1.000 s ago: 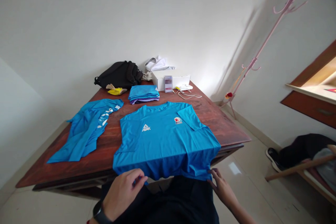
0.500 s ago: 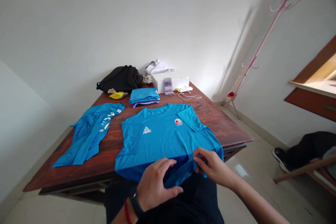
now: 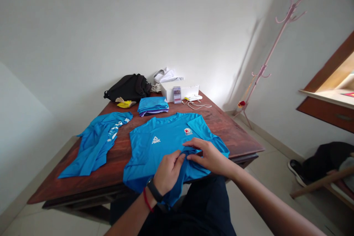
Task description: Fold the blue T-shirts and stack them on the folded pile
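A blue T-shirt [image 3: 171,132] lies front up on the table, with a white PEAK logo and a round red-star badge on its chest. Its near hem is lifted and bunched between my hands. My left hand [image 3: 169,171], with a black band and a red cord at the wrist, is closed on that hem; some fabric hangs below it over the table edge. My right hand [image 3: 210,156] has the raised hem between thumb and fingers, just below the badge. To the left lies a second blue shirt [image 3: 96,143], loosely spread with white print showing.
On the wooden table [image 3: 235,136], a stack of folded shirts [image 3: 153,106] sits behind the T-shirt. Farther back are a black bag [image 3: 125,87], a yellow item [image 3: 125,103], a white box [image 3: 189,89] and a white cable [image 3: 199,106]. A pink coat stand [image 3: 272,49] stands right.
My left hand has gone from open to closed on the hem. My right hand has moved up and left with the hem, and both hands are closer together.
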Motion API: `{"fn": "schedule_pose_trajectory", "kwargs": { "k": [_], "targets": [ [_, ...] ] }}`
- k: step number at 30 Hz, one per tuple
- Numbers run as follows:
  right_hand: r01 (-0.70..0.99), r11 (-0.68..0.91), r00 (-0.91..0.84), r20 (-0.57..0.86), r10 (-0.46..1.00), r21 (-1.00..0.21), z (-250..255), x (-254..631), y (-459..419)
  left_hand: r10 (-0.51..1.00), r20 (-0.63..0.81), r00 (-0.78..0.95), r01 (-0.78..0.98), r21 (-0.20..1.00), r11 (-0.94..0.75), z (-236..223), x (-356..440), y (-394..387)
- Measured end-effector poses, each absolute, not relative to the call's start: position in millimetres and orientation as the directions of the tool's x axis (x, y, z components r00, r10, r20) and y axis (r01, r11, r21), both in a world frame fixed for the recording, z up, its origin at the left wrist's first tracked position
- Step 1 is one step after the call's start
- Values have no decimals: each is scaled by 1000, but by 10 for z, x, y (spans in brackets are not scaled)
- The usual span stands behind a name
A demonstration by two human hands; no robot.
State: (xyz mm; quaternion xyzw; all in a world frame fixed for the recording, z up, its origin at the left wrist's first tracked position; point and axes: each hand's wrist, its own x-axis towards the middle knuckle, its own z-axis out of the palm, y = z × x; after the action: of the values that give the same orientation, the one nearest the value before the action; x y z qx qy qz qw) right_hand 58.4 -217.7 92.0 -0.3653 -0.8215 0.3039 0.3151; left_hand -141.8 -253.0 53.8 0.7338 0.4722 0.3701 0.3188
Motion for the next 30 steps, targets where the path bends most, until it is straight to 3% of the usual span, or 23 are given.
{"fn": "schedule_pose_trajectory", "kwargs": {
  "k": [4, 12, 15, 21, 26, 30],
  "targets": [
    [474, 555, -474, 334, 815, -683, 977, 591, -2102, 927, 245, 284, 385, 856, -344, 538, -1426, -2440],
    [399, 486, -442, 302, 845, -777, 973, 615, -2022, 930, 246, 274, 279, 905, -321, 540, -1444, -2328],
    [393, 471, -423, 299, 855, -790, 980, 609, -2033, 933, 230, 277, 283, 908, -308, 549, -1466, -2315],
    [472, 530, -386, 376, 842, -704, 1097, 646, -2065, 923, 195, 330, 281, 914, -294, 607, -1478, -2330],
    [468, 514, -368, 371, 853, -718, 1196, 752, -2068, 874, 192, 446, 334, 871, -362, 646, -1499, -2393],
    [417, 488, -354, 357, 864, -767, 1243, 902, -2047, 852, 86, 516, 443, 825, -352, 509, -1551, -2477]
  ]
}}
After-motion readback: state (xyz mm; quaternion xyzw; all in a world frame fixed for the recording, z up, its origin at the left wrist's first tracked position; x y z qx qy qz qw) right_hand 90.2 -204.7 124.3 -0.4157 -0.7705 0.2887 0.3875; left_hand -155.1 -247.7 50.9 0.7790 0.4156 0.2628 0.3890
